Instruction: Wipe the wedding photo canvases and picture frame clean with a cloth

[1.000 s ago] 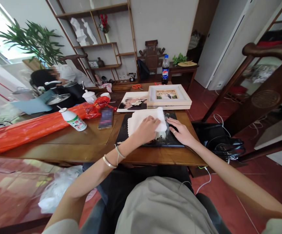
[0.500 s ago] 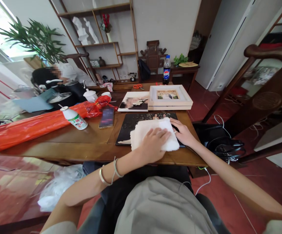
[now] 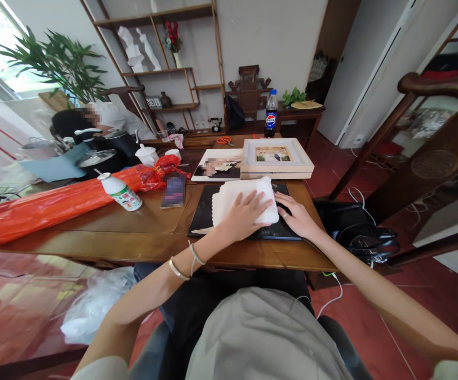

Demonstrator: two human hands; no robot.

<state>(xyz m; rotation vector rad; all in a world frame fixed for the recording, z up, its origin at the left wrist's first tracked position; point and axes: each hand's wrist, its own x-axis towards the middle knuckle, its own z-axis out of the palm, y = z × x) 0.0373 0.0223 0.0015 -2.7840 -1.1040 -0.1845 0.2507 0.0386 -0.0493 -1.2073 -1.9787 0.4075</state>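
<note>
A dark photo panel point(image 3: 204, 207) lies flat on the wooden table in front of me. On it rests a folded white cloth point(image 3: 229, 198), covering most of the picture. My left hand point(image 3: 247, 214) presses down on the cloth, fingers stretched out and slightly spread, with bracelets at the wrist. My right hand point(image 3: 295, 215) lies over the panel's right part near its edge, fingers extended and a ring on one of them. Just beyond the panel are a light-framed picture point(image 3: 276, 168) and a white-edged photo print point(image 3: 219, 163).
To the left stand a white drink bottle point(image 3: 122, 192), a phone point(image 3: 173, 190) and a long red plastic-wrapped bundle point(image 3: 66, 203). Orange-handled scissors point(image 3: 224, 140) and a cola bottle point(image 3: 270, 113) are farther back. A person point(image 3: 110, 116) is at the far left.
My left hand has slid the cloth away from me across the panel, uncovering more of its near edge. My right hand stays almost in place.
</note>
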